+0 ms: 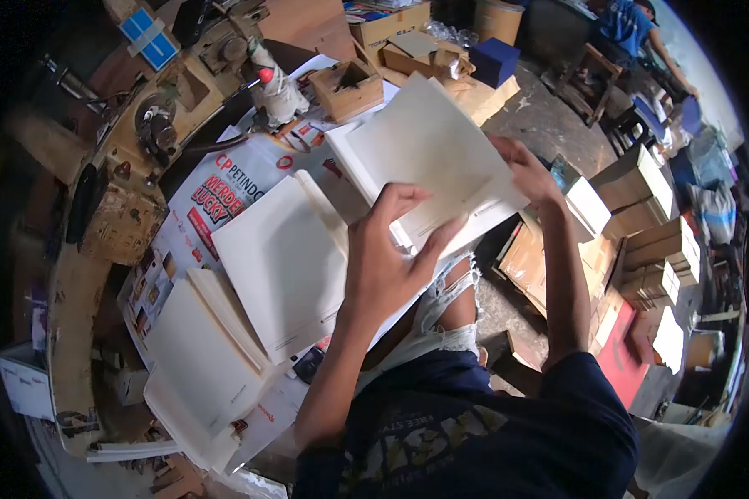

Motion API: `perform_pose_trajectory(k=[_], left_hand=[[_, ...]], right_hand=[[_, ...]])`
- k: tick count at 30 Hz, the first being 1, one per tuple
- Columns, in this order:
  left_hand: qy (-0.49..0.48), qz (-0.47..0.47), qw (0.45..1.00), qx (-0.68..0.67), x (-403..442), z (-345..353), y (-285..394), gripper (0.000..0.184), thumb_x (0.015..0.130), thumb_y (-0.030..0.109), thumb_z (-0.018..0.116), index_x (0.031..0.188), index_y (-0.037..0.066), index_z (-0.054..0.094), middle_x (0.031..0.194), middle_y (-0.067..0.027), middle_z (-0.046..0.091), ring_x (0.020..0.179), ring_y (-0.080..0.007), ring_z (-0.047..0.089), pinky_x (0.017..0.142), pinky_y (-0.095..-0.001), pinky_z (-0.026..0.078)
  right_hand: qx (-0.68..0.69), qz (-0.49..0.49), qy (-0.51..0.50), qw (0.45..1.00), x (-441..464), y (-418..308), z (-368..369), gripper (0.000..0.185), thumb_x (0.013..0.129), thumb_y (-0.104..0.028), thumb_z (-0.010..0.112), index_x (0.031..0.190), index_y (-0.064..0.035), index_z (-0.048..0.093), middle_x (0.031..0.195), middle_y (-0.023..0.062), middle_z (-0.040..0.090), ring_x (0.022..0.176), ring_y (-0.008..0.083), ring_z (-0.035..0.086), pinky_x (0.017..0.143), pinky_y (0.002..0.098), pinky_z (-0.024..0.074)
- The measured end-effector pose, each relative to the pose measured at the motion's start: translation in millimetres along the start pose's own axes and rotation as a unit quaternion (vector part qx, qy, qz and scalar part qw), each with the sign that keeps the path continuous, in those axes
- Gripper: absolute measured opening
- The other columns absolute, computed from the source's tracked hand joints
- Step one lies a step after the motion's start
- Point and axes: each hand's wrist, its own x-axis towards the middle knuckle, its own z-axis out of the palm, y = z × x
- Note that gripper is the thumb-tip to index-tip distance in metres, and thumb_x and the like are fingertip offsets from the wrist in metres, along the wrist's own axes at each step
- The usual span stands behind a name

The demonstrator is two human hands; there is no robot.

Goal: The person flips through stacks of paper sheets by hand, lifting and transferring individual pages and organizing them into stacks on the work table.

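Observation:
A thick stack of white paper sheets, with small print along its lower edge, is tilted in front of me. My right hand grips the stack at its right edge, its fingers partly hidden. My left hand is at the stack's lower left, thumb and forefinger spread apart over the sheets; whether it touches them I cannot tell. Left of it, another white paper stack lies on a printed poster. Further down and left lies a third paper stack, its sheets uneven and fanned.
A wooden box and a plastic-wrapped cone stand behind the poster. Wooden machine parts curve along the left. At right are several bundled stacks, cardboard and a red sheet. Another person is at upper right.

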Motion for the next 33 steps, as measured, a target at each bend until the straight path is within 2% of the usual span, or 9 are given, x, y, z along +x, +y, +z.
perform_pose_trajectory(k=[5, 9, 11, 14, 19, 20, 23, 30, 33], left_hand=[[-0.063, -0.148, 0.888, 0.432, -55.7, -60.5, 41.0, 0.053, 0.06, 0.029, 0.085, 0.095, 0.006, 0.052, 0.094, -0.0126, 0.056, 0.099, -0.032, 0.053, 0.085, -0.0445, 0.042], [-0.102, -0.154, 0.926, 0.33, -71.8, -90.0, 14.6, 0.037, 0.067, 0.021, 0.081, 0.088, 0.002, 0.056, 0.089, -0.0132, 0.059, 0.09, -0.0281, 0.06, 0.079, -0.0395, 0.049], [-0.104, -0.129, 0.952, 0.259, -78.4, -102.5, 7.7, 0.03, 0.072, 0.017, 0.078, 0.085, 0.0, 0.057, 0.085, -0.0128, 0.06, 0.084, -0.0252, 0.063, 0.076, -0.0366, 0.052], [0.015, -0.168, 0.98, 0.108, -92.0, -112.7, 14.0, 0.019, 0.085, 0.011, 0.067, 0.082, -0.004, 0.057, 0.072, -0.0088, 0.063, 0.07, -0.0112, 0.062, 0.07, -0.0264, 0.052], [0.269, -0.171, 0.947, 0.025, -137.0, -143.2, 29.4, 0.013, 0.084, 0.003, 0.068, 0.084, -0.006, 0.058, 0.073, -0.0088, 0.064, 0.07, -0.0091, 0.062, 0.058, -0.0198, 0.048], [0.313, -0.163, 0.936, 0.016, -141.9, -147.4, 25.4, 0.015, 0.079, 0.001, 0.072, 0.08, -0.006, 0.059, 0.071, -0.0098, 0.063, 0.066, -0.011, 0.063, 0.055, -0.0208, 0.05], [0.32, -0.179, 0.93, 0.02, -147.1, -146.1, 24.8, 0.021, 0.078, 0.011, 0.075, 0.072, 0.001, 0.057, 0.07, -0.0086, 0.063, 0.057, -0.01, 0.059, 0.053, -0.0255, 0.053], [0.358, -0.177, 0.901, -0.169, -139.7, -118.8, 12.4, 0.016, 0.076, -0.003, 0.073, 0.077, -0.002, 0.057, 0.077, -0.0112, 0.067, 0.071, -0.0143, 0.066, 0.063, -0.0248, 0.057], [0.327, -0.194, 0.908, -0.175, -144.0, -116.9, 3.2, 0.018, 0.075, -0.002, 0.074, 0.085, -0.003, 0.058, 0.092, -0.0149, 0.067, 0.085, -0.0171, 0.067, 0.074, -0.0284, 0.057]], right_hand=[[0.0, 0.045, -0.031, 0.999, 11.6, 4.0, -3.4, 0.049, 0.092, -0.027, 0.057, 0.134, -0.0015, 0.048, 0.13, 0.0151, 0.053, 0.119, 0.0205, 0.049, 0.1, 0.0294, 0.0373], [0.07, 0.137, 0.032, 0.988, 1.2, -30.8, 13.4, 0.065, 0.085, -0.039, 0.065, 0.134, 0.0001, 0.047, 0.131, 0.0164, 0.052, 0.119, 0.0226, 0.05, 0.101, 0.0316, 0.0365], [-0.205, 0.089, 0.046, 0.974, -1.9, -26.9, 14.5, 0.073, 0.078, -0.039, 0.073, 0.133, 0.0013, 0.047, 0.129, 0.0177, 0.053, 0.117, 0.0229, 0.051, 0.101, 0.0325, 0.0373], [-0.095, 0.049, 0.014, 0.994, 7.0, -5.1, 9.7, 0.072, 0.075, -0.031, 0.075, 0.132, 0.0016, 0.048, 0.123, 0.0166, 0.057, 0.111, 0.022, 0.056, 0.095, 0.031, 0.0425], [0.136, -0.007, 0.032, 0.99, -25.8, -35.0, 45.9, 0.057, 0.079, -0.015, 0.066, 0.13, 0.0032, 0.049, 0.11, 0.0126, 0.063, 0.098, 0.0189, 0.06, 0.087, 0.0281, 0.0455], [0.082, -0.007, 0.026, 0.996, -35.0, -51.4, 58.9, 0.054, 0.079, -0.013, 0.063, 0.129, 0.0029, 0.051, 0.111, 0.0127, 0.063, 0.098, 0.02, 0.06, 0.087, 0.0295, 0.0461], [0.096, -0.035, 0.06, 0.993, -21.1, -21.4, 60.5, 0.053, 0.079, -0.011, 0.06, 0.13, 0.0024, 0.05, 0.111, 0.0125, 0.063, 0.099, 0.0206, 0.06, 0.088, 0.03, 0.046], [-0.037, -0.088, 0.12, 0.988, -50.3, -122.0, 63.9, 0.051, 0.079, -0.013, 0.063, 0.126, 0.003, 0.053, 0.106, 0.0107, 0.064, 0.096, 0.017, 0.06, 0.087, 0.0285, 0.0444], [-0.022, -0.064, -0.003, 0.998, -59.8, -101.4, 90.1, 0.054, 0.084, -0.013, 0.065, 0.132, 0.0044, 0.046, 0.112, 0.0112, 0.063, 0.101, 0.0162, 0.059, 0.091, 0.0282, 0.0429]])
